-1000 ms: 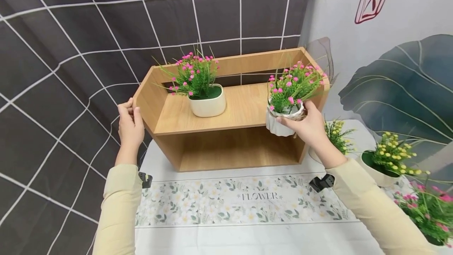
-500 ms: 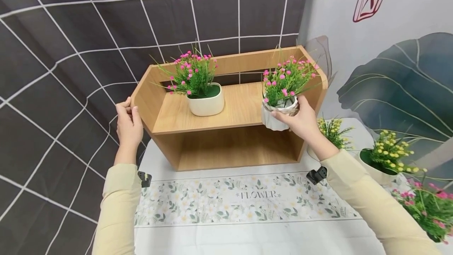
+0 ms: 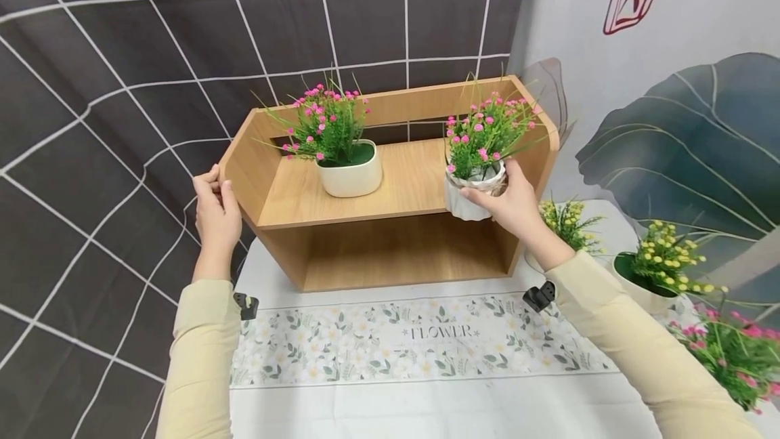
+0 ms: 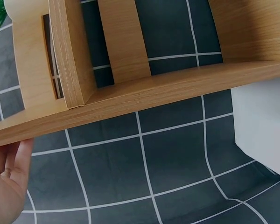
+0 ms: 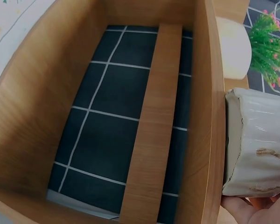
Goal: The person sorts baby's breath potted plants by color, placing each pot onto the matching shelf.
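My right hand (image 3: 514, 203) grips a white ribbed flowerpot (image 3: 468, 200) with twine round it and pink-flowered greenery rising from it. This pot is at the front edge of the upper board, towards the right end of a wooden shelf (image 3: 405, 171). In the right wrist view the pot's base (image 5: 234, 135) overhangs the board edge slightly. A cream oval pot (image 3: 350, 180) of pink flowers stands on the same board, left of centre. My left hand (image 3: 216, 212) touches the outside of the shelf's left side panel; in the left wrist view its fingers (image 4: 19, 161) lie fairly straight against the wood.
On the white table (image 3: 439, 405), right of the shelf, stand two yellow-flowered plants (image 3: 667, 259) and a pink-flowered one (image 3: 734, 354). A floral "FLOWER" strip (image 3: 420, 344) runs before the shelf. A dark gridded cloth (image 3: 365, 26) hangs behind and at left.
My right hand has brought the white pot left and slightly back, to the upper board's front edge. My left hand stays at the side panel. The whole view shifts slightly.
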Demonstrator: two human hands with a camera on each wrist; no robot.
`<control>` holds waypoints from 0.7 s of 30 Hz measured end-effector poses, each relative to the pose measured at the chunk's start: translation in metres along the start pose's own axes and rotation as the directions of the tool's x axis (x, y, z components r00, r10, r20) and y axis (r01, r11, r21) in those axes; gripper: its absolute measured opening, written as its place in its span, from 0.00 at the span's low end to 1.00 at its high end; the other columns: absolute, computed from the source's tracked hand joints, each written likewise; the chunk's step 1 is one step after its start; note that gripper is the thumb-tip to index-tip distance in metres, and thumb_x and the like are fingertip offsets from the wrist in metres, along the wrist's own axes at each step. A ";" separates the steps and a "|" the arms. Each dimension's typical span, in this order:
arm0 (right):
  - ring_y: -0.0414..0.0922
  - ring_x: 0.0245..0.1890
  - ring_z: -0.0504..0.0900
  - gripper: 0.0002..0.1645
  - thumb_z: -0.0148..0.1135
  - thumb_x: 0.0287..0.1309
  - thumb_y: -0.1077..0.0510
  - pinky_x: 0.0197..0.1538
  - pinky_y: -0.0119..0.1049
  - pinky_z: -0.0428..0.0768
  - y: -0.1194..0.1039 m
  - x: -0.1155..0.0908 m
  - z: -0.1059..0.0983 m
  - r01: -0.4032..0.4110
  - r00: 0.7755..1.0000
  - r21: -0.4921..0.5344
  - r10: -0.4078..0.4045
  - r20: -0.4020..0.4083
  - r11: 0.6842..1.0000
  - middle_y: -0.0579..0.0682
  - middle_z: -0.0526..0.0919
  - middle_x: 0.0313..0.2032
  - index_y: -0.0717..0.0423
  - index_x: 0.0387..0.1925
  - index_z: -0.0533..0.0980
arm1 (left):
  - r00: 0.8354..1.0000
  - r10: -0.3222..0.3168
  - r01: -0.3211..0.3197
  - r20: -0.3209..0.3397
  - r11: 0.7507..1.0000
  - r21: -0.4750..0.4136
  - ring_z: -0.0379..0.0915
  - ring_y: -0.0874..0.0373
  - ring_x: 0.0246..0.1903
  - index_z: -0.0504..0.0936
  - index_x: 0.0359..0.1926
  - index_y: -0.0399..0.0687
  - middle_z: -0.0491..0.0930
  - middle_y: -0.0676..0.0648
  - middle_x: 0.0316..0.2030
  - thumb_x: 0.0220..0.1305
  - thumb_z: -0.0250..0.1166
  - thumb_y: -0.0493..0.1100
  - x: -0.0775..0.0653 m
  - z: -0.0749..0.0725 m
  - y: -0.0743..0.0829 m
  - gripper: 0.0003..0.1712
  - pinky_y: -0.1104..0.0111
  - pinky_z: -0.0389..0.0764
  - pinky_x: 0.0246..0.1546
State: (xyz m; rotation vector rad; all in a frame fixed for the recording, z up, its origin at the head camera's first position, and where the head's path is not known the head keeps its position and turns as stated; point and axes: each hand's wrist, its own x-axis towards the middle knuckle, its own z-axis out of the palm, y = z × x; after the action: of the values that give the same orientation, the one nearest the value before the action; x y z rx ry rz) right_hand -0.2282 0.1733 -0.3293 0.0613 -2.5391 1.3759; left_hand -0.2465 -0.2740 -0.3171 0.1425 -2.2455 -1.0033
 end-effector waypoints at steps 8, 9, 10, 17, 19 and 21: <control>0.56 0.61 0.67 0.53 0.71 0.48 0.44 0.61 0.53 0.66 -0.001 0.013 0.009 0.057 0.998 0.033 -0.057 -0.013 0.998 0.62 0.68 0.61 0.60 0.68 0.55 | 1.000 -0.012 0.012 -0.009 1.000 0.001 0.70 0.42 0.56 0.62 0.60 0.43 0.74 0.39 0.55 0.73 0.44 0.47 0.001 -0.001 0.001 0.20 0.47 0.64 0.49; 0.55 0.61 0.68 0.52 0.71 0.48 0.46 0.61 0.52 0.66 -0.001 0.014 0.011 0.062 0.998 0.043 -0.061 -0.013 0.997 0.62 0.68 0.61 0.60 0.68 0.56 | 1.000 -0.010 0.010 -0.007 1.000 0.003 0.69 0.42 0.56 0.62 0.60 0.43 0.74 0.39 0.56 0.73 0.44 0.47 0.001 -0.001 0.001 0.20 0.47 0.64 0.49; 0.55 0.60 0.68 0.51 0.71 0.48 0.47 0.61 0.51 0.66 -0.001 0.015 0.013 0.065 0.998 0.051 -0.065 -0.012 0.997 0.62 0.69 0.60 0.62 0.67 0.56 | 1.000 -0.010 0.010 -0.003 1.000 0.005 0.69 0.42 0.57 0.62 0.59 0.42 0.73 0.40 0.57 0.73 0.44 0.47 0.000 -0.001 0.001 0.20 0.47 0.64 0.50; 0.56 0.60 0.68 0.48 0.71 0.48 0.50 0.62 0.51 0.65 -0.002 0.025 0.026 0.073 0.997 0.085 -0.073 -0.002 0.994 0.64 0.69 0.59 0.67 0.64 0.58 | 1.000 -0.005 0.005 0.001 1.000 0.011 0.69 0.42 0.58 0.62 0.58 0.40 0.71 0.43 0.61 0.73 0.44 0.47 -0.001 0.001 0.000 0.19 0.46 0.64 0.50; 0.56 0.59 0.69 0.48 0.72 0.47 0.50 0.62 0.51 0.65 -0.004 0.028 0.029 0.084 0.996 0.086 -0.084 -0.004 0.993 0.65 0.70 0.58 0.67 0.63 0.59 | 1.000 -0.001 0.001 -0.001 1.000 0.013 0.69 0.42 0.58 0.62 0.58 0.40 0.70 0.43 0.62 0.73 0.44 0.46 -0.001 0.000 0.000 0.19 0.46 0.65 0.49; 0.56 0.58 0.69 0.47 0.72 0.47 0.50 0.61 0.51 0.66 -0.005 0.030 0.032 0.087 0.996 0.082 -0.087 -0.007 0.993 0.65 0.71 0.57 0.68 0.61 0.60 | 1.000 0.003 -0.002 -0.002 1.000 0.013 0.69 0.42 0.58 0.62 0.57 0.39 0.70 0.44 0.63 0.73 0.44 0.46 -0.001 0.000 0.000 0.19 0.46 0.65 0.49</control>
State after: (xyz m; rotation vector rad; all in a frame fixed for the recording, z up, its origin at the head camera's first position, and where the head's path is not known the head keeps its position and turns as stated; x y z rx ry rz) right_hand -0.2630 0.1460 -0.3349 0.1821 -2.4455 1.4446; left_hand -0.2458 -0.2735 -0.3177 0.1462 -2.2507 -0.9867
